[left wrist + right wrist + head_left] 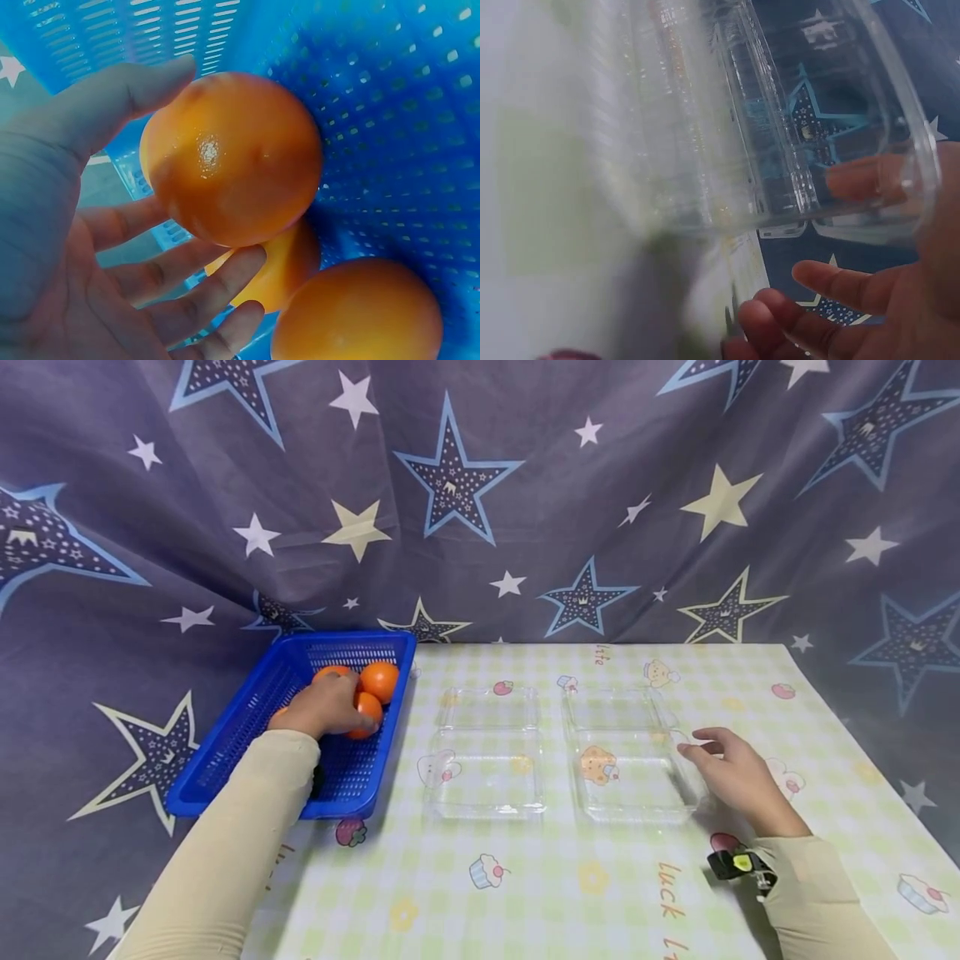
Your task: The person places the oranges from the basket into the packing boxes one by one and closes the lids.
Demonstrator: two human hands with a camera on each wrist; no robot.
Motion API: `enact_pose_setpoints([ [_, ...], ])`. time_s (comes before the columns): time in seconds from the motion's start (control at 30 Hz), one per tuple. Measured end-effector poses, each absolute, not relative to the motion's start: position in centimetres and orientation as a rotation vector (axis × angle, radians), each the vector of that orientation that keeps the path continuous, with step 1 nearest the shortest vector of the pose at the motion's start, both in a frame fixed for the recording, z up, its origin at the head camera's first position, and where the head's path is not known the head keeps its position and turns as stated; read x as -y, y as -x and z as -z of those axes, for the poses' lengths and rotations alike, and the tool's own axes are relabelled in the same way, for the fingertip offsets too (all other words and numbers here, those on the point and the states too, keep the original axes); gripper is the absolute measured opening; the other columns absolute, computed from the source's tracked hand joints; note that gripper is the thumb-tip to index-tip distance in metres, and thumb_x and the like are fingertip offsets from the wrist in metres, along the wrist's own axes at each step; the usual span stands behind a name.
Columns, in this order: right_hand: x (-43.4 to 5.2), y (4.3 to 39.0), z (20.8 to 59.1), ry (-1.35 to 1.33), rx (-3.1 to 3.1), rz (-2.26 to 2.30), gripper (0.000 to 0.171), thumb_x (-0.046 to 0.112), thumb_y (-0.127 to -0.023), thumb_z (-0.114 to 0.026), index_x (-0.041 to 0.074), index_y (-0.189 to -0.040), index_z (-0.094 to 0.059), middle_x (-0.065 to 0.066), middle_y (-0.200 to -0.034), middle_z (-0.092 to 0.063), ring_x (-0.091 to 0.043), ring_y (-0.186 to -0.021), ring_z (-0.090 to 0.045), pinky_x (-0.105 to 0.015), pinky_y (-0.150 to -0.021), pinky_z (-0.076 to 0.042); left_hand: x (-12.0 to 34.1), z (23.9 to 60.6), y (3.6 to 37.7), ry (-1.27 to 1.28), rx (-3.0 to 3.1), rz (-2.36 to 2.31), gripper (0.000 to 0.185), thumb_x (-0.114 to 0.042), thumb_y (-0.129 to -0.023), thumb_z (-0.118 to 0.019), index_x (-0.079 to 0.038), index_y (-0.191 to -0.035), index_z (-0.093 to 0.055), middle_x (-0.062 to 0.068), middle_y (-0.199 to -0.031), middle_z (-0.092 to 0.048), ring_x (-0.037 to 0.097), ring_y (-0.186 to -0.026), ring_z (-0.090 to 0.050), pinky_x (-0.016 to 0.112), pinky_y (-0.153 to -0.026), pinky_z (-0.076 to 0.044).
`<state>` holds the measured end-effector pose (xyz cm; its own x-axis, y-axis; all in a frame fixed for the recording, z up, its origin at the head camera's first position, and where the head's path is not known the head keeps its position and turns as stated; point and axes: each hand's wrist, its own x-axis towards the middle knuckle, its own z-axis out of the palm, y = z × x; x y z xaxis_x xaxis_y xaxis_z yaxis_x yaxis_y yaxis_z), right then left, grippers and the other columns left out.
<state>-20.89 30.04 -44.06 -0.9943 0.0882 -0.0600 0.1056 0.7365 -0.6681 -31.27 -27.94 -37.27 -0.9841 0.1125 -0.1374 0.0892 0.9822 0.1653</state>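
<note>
In the head view, my left hand (pixel 324 703) reaches into a blue plastic basket (pixel 390 760). Its thumb and fingers curl around an orange (pixel 232 157), seen close up in the left wrist view. More oranges (pixel 356 315) lie beside and beneath that one, against the perforated wall. At the right, my right hand (pixel 738 781) is beside a clear plastic box (pixel 637 815) with its lid folded back. Its thumb shows through the clear plastic in the right wrist view, while the other fingers (pixel 847 289) spread loosely below the edge.
A second clear plastic box (pixel 487 812), also open, sits left of the first, between it and the basket. Both rest on a green-checked tablecloth (pixel 540 902) with cartoon prints. Behind the table hangs a dark curtain (pixel 525 560) with stars.
</note>
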Motion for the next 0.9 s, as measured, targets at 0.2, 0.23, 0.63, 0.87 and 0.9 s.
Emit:
enact_pose_setpoints([
  [0.2,-30.47,20.71,44.04,-0.148,-2.924,1.127,0.072,0.054,-0.104,-0.049,-0.002,-0.149,-0.045,-0.033,-0.135,-0.055,-0.046,-0.115,-0.060,-0.058,-0.090,-0.048,28.12,37.48,31.56,-0.155,-2.971,-0.263,0.080,-0.043,-0.077,-0.085,-0.001,-0.137,-0.052,0.015,-0.110,-0.066,0.036,-0.091,-0.059,0.055,-0.086,-0.050],
  [0.23,-30.52,20.71,44.01,-0.142,-2.922,1.134,0.071,0.054,-0.104,-0.049,-0.001,-0.149,-0.045,-0.033,-0.134,-0.056,-0.045,-0.113,-0.060,-0.057,-0.089,-0.049,28.15,37.49,31.58,-0.152,-2.971,-0.264,0.081,-0.043,-0.077,-0.086,-0.001,-0.138,-0.052,0.015,-0.110,-0.065,0.036,-0.091,-0.059,0.055,-0.086,-0.050],
  [0.63,-30.69,20.56,44.35,-0.146,-2.890,1.162,0.068,0.054,-0.105,-0.049,0.000,-0.145,-0.051,-0.029,-0.134,-0.057,-0.042,-0.115,-0.058,-0.051,-0.088,-0.047,28.02,37.52,31.43,-0.169,-2.945,-0.252,0.080,-0.037,-0.078,-0.087,0.000,-0.140,-0.052,0.015,-0.111,-0.066,0.035,-0.093,-0.058,0.054,-0.088,-0.050],
  [0.87,-30.75,20.57,44.64,-0.164,-2.866,1.167,0.069,0.056,-0.104,-0.048,0.000,-0.145,-0.051,-0.029,-0.138,-0.055,-0.044,-0.121,-0.055,-0.056,-0.092,-0.046,27.81,37.48,31.40,-0.153,-2.936,-0.243,0.069,-0.036,-0.076,-0.089,0.000,-0.128,-0.059,0.013,-0.102,-0.066,0.032,-0.089,-0.058,0.049,-0.084,-0.049],
  [0.9,-30.77,20.57,44.67,-0.168,-2.865,1.166,0.069,0.056,-0.104,-0.048,0.000,-0.145,-0.051,-0.029,-0.138,-0.055,-0.044,-0.121,-0.055,-0.056,-0.092,-0.046,27.74,37.43,31.38,-0.154,-2.936,-0.241,0.069,-0.036,-0.076,-0.089,0.000,-0.126,-0.059,0.012,-0.102,-0.066,0.032,-0.089,-0.057,0.049,-0.084,-0.049],
])
